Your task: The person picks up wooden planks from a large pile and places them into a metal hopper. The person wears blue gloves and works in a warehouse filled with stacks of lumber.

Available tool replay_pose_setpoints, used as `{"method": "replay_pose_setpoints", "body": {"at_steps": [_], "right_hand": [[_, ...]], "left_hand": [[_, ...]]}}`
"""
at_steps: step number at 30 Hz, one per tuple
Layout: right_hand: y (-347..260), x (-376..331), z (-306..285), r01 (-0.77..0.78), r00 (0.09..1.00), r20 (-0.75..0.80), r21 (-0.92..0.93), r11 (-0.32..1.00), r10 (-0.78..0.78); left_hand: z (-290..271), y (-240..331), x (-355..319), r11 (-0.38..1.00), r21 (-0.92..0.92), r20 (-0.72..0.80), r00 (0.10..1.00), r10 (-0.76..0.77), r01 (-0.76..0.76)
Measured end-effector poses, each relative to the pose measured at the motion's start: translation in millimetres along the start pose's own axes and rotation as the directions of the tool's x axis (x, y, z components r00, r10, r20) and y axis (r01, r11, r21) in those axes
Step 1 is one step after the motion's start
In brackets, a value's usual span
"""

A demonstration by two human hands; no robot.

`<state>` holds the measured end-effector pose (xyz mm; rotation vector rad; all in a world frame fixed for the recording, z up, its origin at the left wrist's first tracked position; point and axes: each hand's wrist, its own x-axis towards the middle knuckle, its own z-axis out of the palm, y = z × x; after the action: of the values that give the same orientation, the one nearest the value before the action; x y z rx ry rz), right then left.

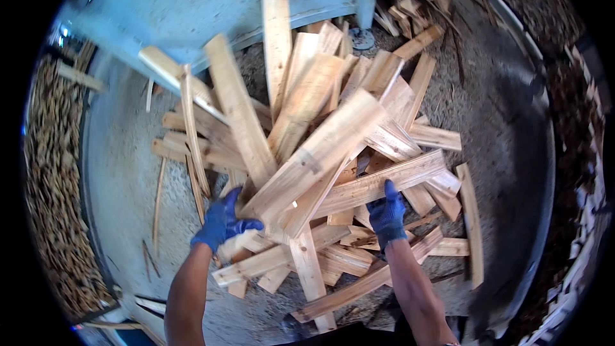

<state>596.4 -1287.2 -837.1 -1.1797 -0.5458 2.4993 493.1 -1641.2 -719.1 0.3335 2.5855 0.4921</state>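
Note:
A heap of pale wooden boards (314, 157) lies in front of me, crossing at many angles. My left hand (224, 221), in a blue glove, is at the near left end of a wide board on top. Its thumb and fingers are spread around that end, the fingers partly hidden. In a matching glove, my right hand (387, 214) grips the lower edge of another board (384, 182), its thumb pointing up over the wood. The remaining fingers of that hand are hidden under the board.
A light blue metal panel (224, 0) stands behind the heap. More wood scraps (416, 0) lie at the far right. Thin strips (192, 128) lean at the heap's left. Stacked wood (54, 198) lines the left side. A curved metal edge (548, 154) bounds the grey floor (493, 128) on the right.

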Motion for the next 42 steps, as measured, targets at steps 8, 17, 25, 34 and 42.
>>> {"method": "replay_pose_setpoints", "body": {"at_steps": [8, 17, 25, 34, 42], "right_hand": [[-36, -16, 102, 0.198, 0.957, 0.277, -0.408, 0.891, -0.086], [-12, -49, 81, 0.281, 0.859, 0.511, -0.462, 0.841, -0.006], [24, -75, 79, 0.368, 0.822, 0.564, -0.424, 0.827, -0.077], [13, -84, 90, 0.102, 0.816, 0.509, -0.595, 0.798, 0.275], [-64, -153, 82, -0.042, 0.842, 0.321, -0.762, 0.646, 0.433]], "left_hand": [[-2, 60, -8, 0.68, -0.733, -0.027, 0.998, -0.062, 0.022], [17, 55, 104, 0.572, -0.819, -0.134, 0.982, -0.131, -0.036], [22, 122, 51, 0.645, -0.758, -0.141, 0.99, -0.016, -0.097], [51, 112, 18, 0.646, -0.732, -0.203, 0.974, 0.097, -0.217], [47, 167, -70, 0.767, -0.573, -0.306, 0.943, 0.128, -0.29]]}}
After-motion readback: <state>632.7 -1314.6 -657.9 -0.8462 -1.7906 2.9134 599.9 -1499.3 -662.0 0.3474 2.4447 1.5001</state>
